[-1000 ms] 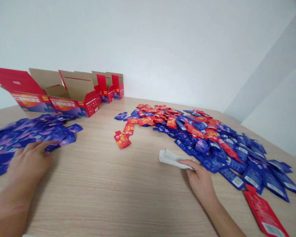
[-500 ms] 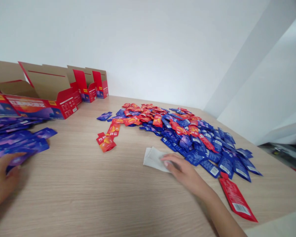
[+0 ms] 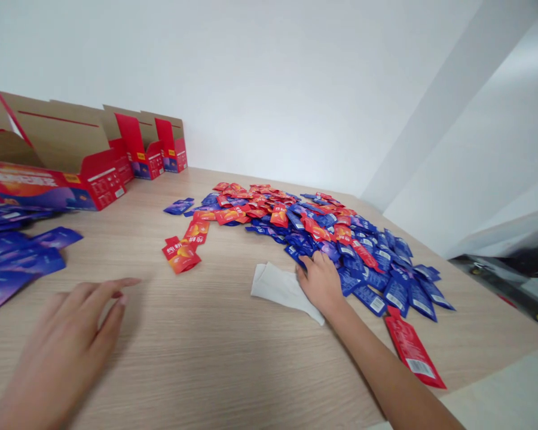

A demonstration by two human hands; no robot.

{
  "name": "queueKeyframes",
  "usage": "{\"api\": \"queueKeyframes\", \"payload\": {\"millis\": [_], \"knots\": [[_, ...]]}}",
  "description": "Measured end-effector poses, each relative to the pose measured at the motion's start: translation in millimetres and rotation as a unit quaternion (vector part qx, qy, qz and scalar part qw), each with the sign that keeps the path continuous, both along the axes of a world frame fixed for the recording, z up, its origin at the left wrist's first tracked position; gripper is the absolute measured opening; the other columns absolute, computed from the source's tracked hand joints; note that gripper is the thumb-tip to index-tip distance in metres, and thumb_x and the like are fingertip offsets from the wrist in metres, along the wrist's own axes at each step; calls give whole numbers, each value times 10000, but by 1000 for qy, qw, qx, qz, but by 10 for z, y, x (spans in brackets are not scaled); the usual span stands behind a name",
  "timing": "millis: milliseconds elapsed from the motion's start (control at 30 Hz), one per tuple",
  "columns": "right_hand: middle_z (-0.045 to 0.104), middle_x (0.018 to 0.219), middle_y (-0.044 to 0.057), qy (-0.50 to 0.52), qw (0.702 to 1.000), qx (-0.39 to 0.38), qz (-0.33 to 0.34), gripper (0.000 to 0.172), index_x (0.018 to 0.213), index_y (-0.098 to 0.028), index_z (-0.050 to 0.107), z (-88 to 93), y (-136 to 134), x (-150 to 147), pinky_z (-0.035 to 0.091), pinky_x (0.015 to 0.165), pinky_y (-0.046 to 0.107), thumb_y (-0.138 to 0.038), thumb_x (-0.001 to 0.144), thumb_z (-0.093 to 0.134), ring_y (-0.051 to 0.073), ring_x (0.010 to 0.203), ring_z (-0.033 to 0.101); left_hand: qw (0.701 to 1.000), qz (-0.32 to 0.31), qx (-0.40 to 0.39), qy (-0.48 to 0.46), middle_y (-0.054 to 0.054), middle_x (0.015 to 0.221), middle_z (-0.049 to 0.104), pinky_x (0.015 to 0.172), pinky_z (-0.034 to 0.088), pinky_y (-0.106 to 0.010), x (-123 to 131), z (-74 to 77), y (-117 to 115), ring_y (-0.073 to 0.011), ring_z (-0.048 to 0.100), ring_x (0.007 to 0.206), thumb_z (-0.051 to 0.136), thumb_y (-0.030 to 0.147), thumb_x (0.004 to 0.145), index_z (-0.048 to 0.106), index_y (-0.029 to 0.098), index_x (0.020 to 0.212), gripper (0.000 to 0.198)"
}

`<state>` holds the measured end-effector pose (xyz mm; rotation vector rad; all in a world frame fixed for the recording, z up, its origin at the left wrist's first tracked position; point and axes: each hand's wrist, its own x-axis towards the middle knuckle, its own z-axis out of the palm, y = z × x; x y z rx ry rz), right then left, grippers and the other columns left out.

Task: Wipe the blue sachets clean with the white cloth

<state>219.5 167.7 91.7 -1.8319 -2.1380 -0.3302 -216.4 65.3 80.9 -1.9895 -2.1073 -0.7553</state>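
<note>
My left hand (image 3: 74, 340) hovers above the table at the front left, index finger stretched out and thumb apart, holding nothing. A stack of blue pouches (image 3: 18, 254) lies beyond it at the left. My right hand (image 3: 321, 280) is at the near edge of a mixed pile, its fingers bent over a blue pouch (image 3: 303, 258); the fingertips are partly hidden. Under and beside that wrist lies a folded white cloth (image 3: 280, 286). The pile holds many blue pouches (image 3: 357, 280) and small red sachets (image 3: 279, 215).
Open red cartons (image 3: 101, 182) stand along the wall at the back left. Loose red sachets (image 3: 182, 254) and a blue sachet (image 3: 179, 206) lie left of the pile. A red pouch (image 3: 415, 349) lies near the table's right edge. Dark equipment (image 3: 511, 280) shows past that edge.
My left hand has let go of the blue pouches and come right over the bare table. My right hand has moved from the white cloth to the pile's edge. The view has shifted slightly right.
</note>
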Motion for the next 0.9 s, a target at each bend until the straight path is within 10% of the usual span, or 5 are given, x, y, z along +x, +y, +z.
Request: {"api": "queueKeyframes", "payload": {"millis": [600,900], "knots": [[640,1338,166,79,993,-45,78,350,1318,-181,706,7,-236,-242,417,1042,474,-350,1038,580,351,1245,524,957,-261,19,-126,-12,1037,740,810,610,-319,1392,78,-393,-190,688,952,467,314,1024,672,335,1217,282],[740,1039,36,164,966,-157,125,344,1065,-218,678,136,-199,-302,428,896,382,-335,808,873,260,1024,646,949,-299,44,-96,19,1085,740,834,598,-256,1768,-1,-446,-148,679,958,511,175,994,623,293,1278,328]]}}
